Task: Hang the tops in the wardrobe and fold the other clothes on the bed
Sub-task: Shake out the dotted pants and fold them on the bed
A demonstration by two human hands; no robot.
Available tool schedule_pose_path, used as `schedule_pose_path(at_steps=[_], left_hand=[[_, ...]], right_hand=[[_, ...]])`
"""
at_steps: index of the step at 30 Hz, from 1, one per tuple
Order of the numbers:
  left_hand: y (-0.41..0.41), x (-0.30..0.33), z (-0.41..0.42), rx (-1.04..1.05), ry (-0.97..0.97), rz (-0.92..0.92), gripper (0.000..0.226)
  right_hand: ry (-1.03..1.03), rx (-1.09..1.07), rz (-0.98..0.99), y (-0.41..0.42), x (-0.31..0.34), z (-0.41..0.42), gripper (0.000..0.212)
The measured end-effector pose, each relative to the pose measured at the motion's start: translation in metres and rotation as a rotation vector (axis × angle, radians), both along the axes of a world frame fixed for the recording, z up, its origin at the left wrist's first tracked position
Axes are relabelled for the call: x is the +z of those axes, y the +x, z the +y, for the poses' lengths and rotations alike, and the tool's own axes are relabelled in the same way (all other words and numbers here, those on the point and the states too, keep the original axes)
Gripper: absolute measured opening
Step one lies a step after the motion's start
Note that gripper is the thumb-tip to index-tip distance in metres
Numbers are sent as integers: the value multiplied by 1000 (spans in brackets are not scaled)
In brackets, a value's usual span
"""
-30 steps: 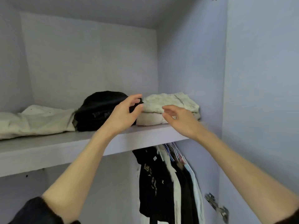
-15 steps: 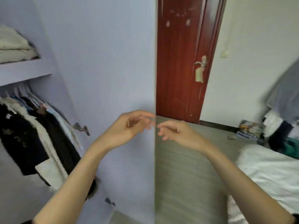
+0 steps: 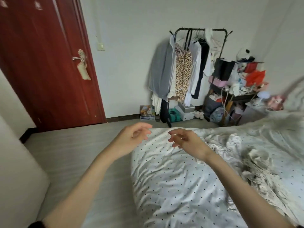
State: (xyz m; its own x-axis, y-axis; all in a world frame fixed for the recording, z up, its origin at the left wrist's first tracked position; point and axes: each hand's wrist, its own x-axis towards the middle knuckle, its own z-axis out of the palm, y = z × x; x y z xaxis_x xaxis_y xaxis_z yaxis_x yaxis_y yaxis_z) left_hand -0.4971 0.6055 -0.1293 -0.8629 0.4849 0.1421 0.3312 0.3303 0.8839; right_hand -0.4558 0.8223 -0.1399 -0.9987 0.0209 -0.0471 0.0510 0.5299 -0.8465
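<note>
Hands: left hand [image 3: 133, 139] and right hand [image 3: 185, 142] hover over the bed's near corner, fingers loosely curled, holding nothing.
Bed [image 3: 172, 186]: crumpled pale clothes [image 3: 256, 162] toward its right edge, unfolded.
Progress: folding apparently remains; wardrobe unseen.

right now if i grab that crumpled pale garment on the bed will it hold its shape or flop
The crumpled garment will probably flop: it lies in soft, loose folds on the dotted bedsheet. It looks thin, so likely light. Its slight sheen hints it may be slippery, so it could slide through one hand; both the left hand and right hand are free.
</note>
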Motion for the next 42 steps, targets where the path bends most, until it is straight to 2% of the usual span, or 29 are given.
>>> schedule_pose_path(at_steps=[10,14,18,20,24,29,32,34,38,42], left_hand=[[-104,-60,200,-391,-137,-60,20],[-160,-110,282,-551,-270,-45,19],[-198,-170,359,-676,-391,-74,23],[-209,-205,396,-739,-455,-80,26],[-212,-271,453,-824,-540,-50,27],[-194,-334,487,-884,-566,-104,30],[-185,-359,498,-919,-591,-105,29],[-183,-363,502,-908,-575,-108,29],[-166,-353,523,-921,-550,-51,30],[-132,-320,553,-950,-406,14,61]], right_hand=[[58,-406,-47,-18,-39,169,28],[103,-617,4,-44,-73,227,27],[184,-807,-43,-69,-124,291,26],[269,-867,-125,-74,-160,327,27],[477,-896,-409,-63,-233,383,30],[705,-938,-738,-41,-300,430,58],[773,-969,-819,-30,-328,444,68],[812,-1000,-763,-26,-336,447,63],[703,-1147,-552,-11,-331,447,22],[512,-1161,-354,4,-291,443,17]])
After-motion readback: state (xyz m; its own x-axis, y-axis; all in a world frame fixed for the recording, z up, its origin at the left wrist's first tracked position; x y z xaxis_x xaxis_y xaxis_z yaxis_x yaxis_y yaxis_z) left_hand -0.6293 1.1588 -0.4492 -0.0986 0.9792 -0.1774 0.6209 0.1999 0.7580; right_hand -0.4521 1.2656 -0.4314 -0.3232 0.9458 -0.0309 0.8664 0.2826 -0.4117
